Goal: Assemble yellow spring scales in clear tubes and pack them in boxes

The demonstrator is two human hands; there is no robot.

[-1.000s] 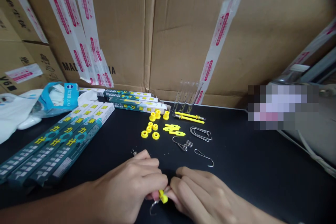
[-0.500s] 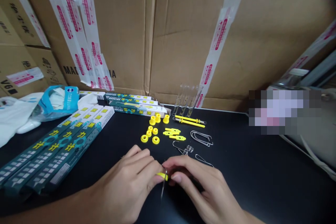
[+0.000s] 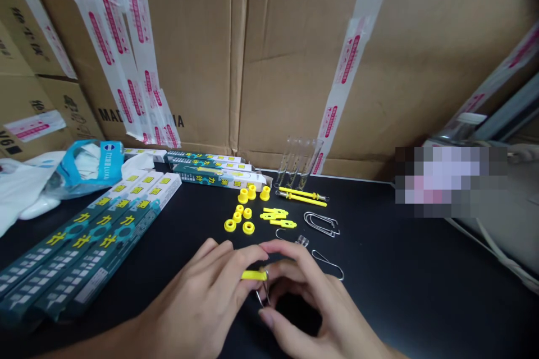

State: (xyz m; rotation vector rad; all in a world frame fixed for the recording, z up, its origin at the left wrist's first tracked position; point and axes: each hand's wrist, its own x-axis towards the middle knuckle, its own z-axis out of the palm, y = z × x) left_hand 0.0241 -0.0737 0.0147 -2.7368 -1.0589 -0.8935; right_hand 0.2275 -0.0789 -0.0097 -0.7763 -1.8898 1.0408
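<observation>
Left hand grasping a yellow plastic bar between thumb and fingers; right hand curled, its fingers pinching a wire hook at the bar's end. Left of the hands, green boxes; ahead, yellow plastic pieces and clear tubes; ahead right, bent wire clips.

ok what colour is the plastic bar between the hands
The plastic bar is bright yellow; it shows best in the head view.

Green printed boxes on black table, taped cardboard cartons behind.
</observation>
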